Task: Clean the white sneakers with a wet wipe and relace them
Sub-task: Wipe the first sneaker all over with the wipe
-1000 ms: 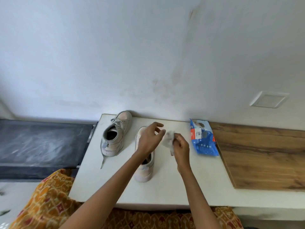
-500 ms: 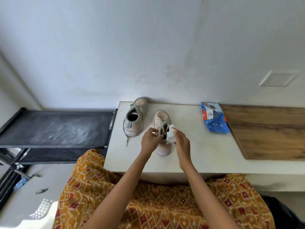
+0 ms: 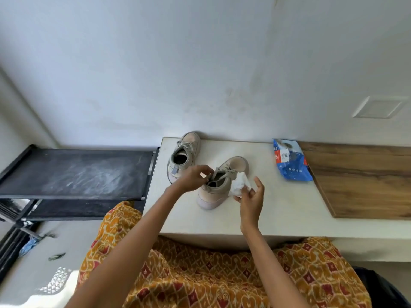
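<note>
Left hand (image 3: 193, 179) pinches the near white canvas sneaker's (image 3: 219, 185) collar; right hand (image 3: 250, 197) grips a crumpled white wet wipe (image 3: 240, 184) beside it. Hard wiping could tip the sneaker from that light pinch.

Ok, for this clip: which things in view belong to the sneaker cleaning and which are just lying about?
Part of the job:
- near sneaker, gripped at its collar by the left hand
- far sneaker
- wet wipe, held in the right hand
- blue wipes pack

Just lying about:
- wooden board
- black rack
- white table
</note>
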Available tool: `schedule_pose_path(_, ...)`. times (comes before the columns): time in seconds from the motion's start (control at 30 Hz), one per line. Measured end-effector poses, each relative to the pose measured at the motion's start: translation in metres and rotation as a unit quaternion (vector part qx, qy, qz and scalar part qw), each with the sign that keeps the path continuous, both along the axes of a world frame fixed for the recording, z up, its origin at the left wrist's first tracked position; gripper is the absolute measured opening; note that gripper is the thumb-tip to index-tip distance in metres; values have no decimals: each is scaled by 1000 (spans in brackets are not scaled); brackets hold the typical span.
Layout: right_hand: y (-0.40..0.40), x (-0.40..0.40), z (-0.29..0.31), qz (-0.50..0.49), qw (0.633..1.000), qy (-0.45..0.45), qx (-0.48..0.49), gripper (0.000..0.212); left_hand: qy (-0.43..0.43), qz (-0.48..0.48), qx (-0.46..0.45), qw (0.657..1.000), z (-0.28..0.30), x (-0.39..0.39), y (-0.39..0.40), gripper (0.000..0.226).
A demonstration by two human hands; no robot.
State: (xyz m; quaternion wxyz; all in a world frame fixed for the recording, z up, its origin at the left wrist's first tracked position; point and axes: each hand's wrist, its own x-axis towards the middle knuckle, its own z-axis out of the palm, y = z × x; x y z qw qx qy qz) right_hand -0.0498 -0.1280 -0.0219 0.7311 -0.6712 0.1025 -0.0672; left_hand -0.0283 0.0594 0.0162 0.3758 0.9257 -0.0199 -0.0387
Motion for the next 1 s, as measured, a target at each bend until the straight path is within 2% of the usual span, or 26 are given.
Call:
schedule_pose_path(0.1, -9, 11, -1, -67, 993, -43, -90, 25, -1, -42, -3, 999, -4, 0, 6, 25)
schedule_pose_path(0.17, -13, 21, -2, -70, 984, -77, -146, 20, -21, -34, 40, 998, -6, 0, 4, 26)
schedule_pose_path(0.2, -13, 27, -2, -66, 980, -93, -164, 22, -77, -15, 97, 992, -8, -1, 1, 26)
schedule_pose_path(0.27, -10, 37, -2, -57, 970, -134, -196, 28, -230, 34, 191, 954, -16, -7, -12, 25)
schedule_pose_path(0.33, -7, 41, -6, -37, 957, -174, -228, 29, -317, 58, 182, 929, -24, -21, -31, 26)
schedule_pose_path(0.4, -5, 37, -13, 24, 936, -211, -281, 28, -344, 17, 185, 920, -36, -33, -44, 26)
schedule_pose_path(0.5, -15, 26, -32, 132, 874, -262, -387, 33, -353, -39, 228, 906, -52, -36, -40, 27)
schedule_pose_path(0.67, -53, 41, -39, 127, 824, -239, -498, 28, -375, -42, 270, 886, -56, -34, -35, 37)
schedule_pose_path(0.73, -57, 47, -29, 109, 841, -195, -492, 26, -383, -29, 290, 876, -56, -37, -35, 39)
schedule_pose_path(0.83, -36, 43, -14, 77, 891, -175, -412, 30, -386, -18, 279, 879, -58, -41, -36, 37)
schedule_pose_path(0.93, -3, 24, -9, 102, 897, -222, -369, 31, -375, 2, 243, 894, -54, -45, -38, 24)
schedule_pose_path(1.0, -1, 18, -19, 96, 906, -201, -360, 30, -343, 14, 242, 908, -48, -42, -37, 24)
